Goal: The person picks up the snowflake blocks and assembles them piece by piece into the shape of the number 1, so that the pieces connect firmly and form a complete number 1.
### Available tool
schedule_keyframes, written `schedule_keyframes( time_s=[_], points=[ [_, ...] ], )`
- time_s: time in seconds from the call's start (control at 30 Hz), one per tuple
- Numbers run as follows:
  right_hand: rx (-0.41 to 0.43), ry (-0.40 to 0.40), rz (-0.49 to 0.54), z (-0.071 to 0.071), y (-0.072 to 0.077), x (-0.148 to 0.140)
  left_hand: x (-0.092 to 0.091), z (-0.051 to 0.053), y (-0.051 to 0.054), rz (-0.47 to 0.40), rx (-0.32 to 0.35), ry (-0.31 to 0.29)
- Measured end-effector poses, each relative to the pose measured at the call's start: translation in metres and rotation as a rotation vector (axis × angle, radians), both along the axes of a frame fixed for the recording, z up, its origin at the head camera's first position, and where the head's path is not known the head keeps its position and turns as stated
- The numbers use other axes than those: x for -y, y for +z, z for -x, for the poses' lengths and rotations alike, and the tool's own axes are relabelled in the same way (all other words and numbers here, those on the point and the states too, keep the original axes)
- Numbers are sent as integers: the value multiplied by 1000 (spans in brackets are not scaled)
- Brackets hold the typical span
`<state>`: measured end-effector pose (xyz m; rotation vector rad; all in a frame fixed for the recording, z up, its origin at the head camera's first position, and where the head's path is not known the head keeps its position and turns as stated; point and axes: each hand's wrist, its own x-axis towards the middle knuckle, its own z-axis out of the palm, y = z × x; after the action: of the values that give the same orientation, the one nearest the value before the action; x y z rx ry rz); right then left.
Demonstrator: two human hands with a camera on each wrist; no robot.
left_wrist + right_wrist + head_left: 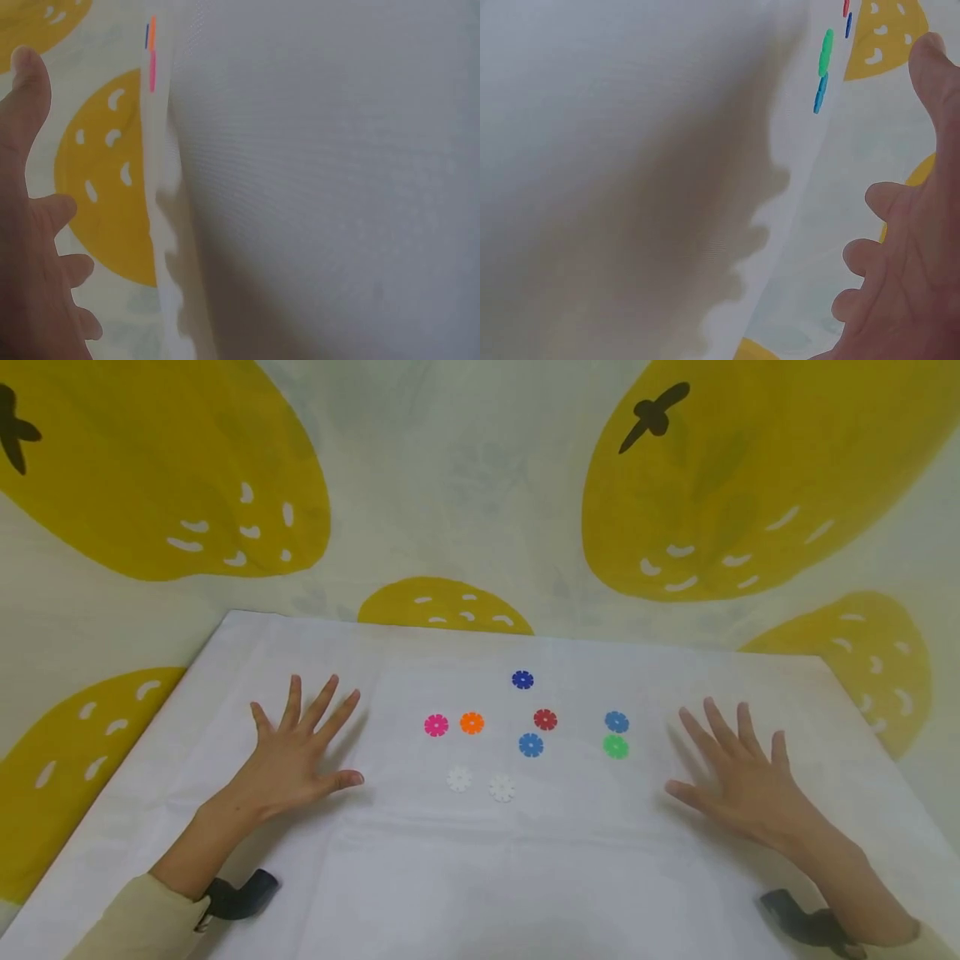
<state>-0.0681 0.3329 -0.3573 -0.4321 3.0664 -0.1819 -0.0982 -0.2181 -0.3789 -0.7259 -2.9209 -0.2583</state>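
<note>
Your left hand (296,764) and right hand (753,793) spread wide above the white cloth (480,877)

You have the fingers of both hands straight, fanned apart and released, grasping nothing. Both wrist views show a gap between your hands and the cloth, with their shadows cast on it.

Your left hand is nearest the notched pink disc (437,725), which lies to its right with the orange disc (472,723) just beside it. Farther from you, near the middle, lies the dark blue disc (522,680). On the near side of that you have the red disc (545,720), with the middle blue disc (531,745) just nearer to you. Nearest you lie the left white disc (459,779) and the right white disc (502,788), a little apart.

Your right hand is nearest the right blue disc (617,722) and the green disc (616,747), both to its left, the green one just on the near side of the blue. At the far edge you face a patterned backdrop (457,485) with big yellow shapes
</note>
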Motion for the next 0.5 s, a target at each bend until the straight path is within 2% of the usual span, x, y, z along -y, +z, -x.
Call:
schedule_keyframes(
  time_s=[0.23, 0.5],
  points=[
    [-46, 30, -3, 2, -1, -1, -4, 2, 1, -11, 0, -18],
    [-45, 33, 15, 2, -2, 7, -9, 4, 2, -4, 17, -31]
  ],
)
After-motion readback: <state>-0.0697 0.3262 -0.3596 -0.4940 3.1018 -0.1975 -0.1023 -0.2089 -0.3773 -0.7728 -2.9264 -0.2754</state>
